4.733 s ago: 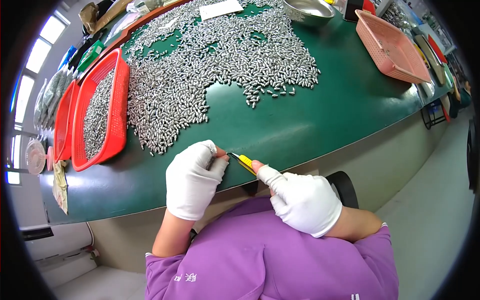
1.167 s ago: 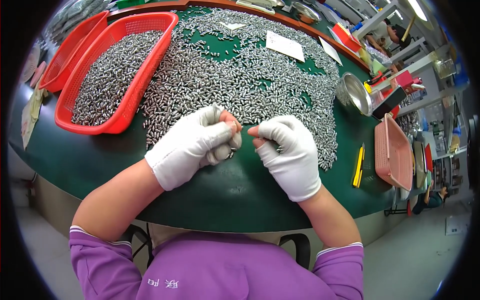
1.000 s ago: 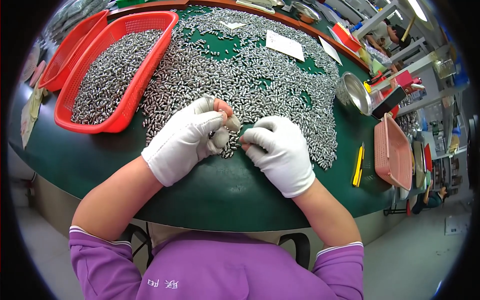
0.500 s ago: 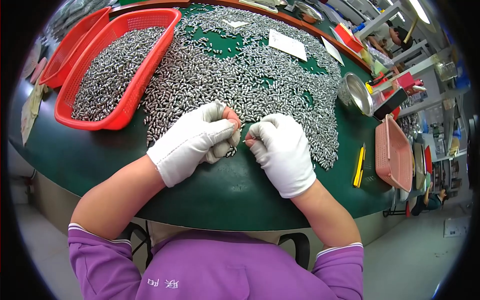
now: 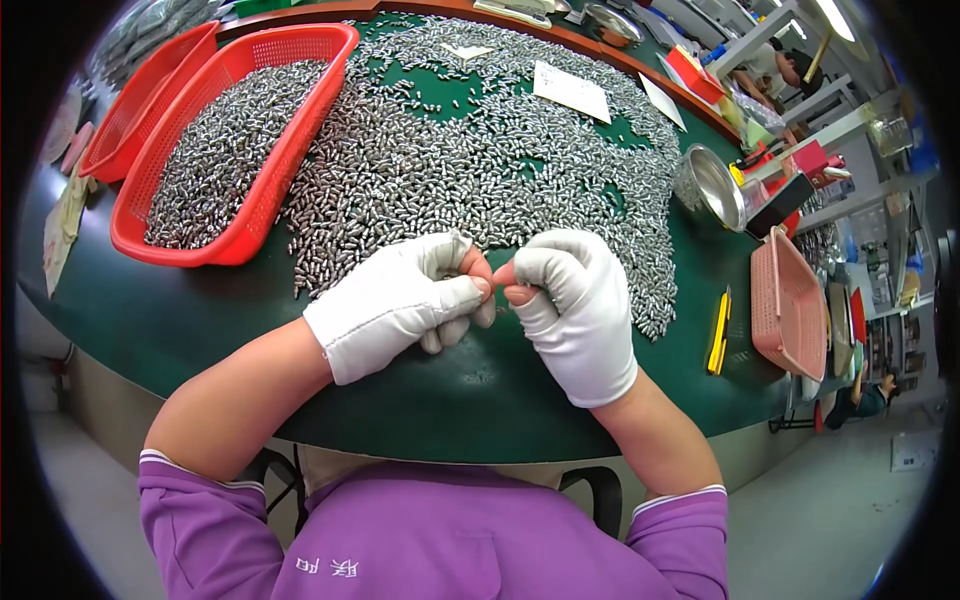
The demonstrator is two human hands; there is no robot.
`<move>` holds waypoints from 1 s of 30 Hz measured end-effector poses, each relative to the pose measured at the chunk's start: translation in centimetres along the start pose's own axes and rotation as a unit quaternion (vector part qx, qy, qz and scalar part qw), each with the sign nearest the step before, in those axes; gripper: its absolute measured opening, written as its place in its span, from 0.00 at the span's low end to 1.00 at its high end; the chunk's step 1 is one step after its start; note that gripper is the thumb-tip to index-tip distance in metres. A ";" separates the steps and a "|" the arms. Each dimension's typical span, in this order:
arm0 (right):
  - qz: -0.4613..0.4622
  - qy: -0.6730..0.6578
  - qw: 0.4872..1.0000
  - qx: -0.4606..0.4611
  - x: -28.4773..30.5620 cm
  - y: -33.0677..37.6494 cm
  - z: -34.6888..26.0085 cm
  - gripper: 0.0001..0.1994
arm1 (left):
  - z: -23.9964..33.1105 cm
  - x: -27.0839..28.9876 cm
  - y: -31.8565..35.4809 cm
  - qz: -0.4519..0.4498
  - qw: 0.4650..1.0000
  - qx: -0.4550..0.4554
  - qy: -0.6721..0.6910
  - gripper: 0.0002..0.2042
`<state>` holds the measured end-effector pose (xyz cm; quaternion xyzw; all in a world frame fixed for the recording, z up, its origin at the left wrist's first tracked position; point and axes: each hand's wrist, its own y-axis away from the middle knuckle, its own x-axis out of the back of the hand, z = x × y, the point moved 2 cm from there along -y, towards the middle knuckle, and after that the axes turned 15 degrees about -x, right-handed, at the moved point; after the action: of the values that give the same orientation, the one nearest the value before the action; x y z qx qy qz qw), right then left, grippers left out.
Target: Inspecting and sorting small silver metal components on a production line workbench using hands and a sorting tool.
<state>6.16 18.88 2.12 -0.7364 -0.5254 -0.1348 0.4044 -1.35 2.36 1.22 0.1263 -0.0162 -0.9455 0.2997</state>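
Observation:
Both my hands wear white gloves with bare thumb and forefinger tips. My left hand point(image 5: 395, 300) is closed in a pinch, its other fingers curled under. My right hand point(image 5: 580, 315) pinches too, its fingertips meeting the left ones just in front of a wide spread of small silver metal parts point(image 5: 430, 185). Whatever sits between the fingertips is hidden or too small to name. The parts are short, shiny and rounded, and they lie loose on the green tabletop point(image 5: 450, 400).
At the left stands a red perforated basket point(image 5: 285, 150) heaped with the same parts, beside another red basket point(image 5: 110, 140). Paper slips point(image 5: 572, 92) lie on the spread. To the right are a steel bowl point(image 5: 712, 188), a yellow utility knife point(image 5: 718, 335) and a pink basket point(image 5: 765, 300).
My hands have come together, so their fingertips now meet where a gap was. Both have shifted slightly nearer to me. Small metal parts that showed under my left fingers are now out of sight.

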 end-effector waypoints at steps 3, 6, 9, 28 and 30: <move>0.013 0.011 1.000 -0.009 0.2 0.0 0.2 0.08 | -0.3 0.1 -0.1 0.015 0.996 -0.001 0.087 0.08; 0.008 0.024 0.999 -0.032 0.2 -0.4 0.9 0.07 | -0.6 0.4 -0.5 0.077 0.989 -0.012 0.129 0.07; -0.015 0.096 0.995 -0.030 1.7 -1.4 0.4 0.04 | -0.8 1.2 -0.6 0.096 0.978 -0.049 0.179 0.07; -0.246 0.204 0.947 -0.003 1.7 -0.5 1.2 0.05 | -0.9 0.6 -0.3 0.038 0.985 -0.043 0.163 0.08; -0.261 0.211 0.942 -0.017 1.5 -0.5 1.2 0.05 | -0.9 0.5 -0.2 0.035 0.985 -0.038 0.162 0.08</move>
<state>6.03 20.88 2.53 -0.5348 -0.5995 -0.3968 0.4439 -1.63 2.24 0.20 0.2658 0.0643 -0.9014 0.3358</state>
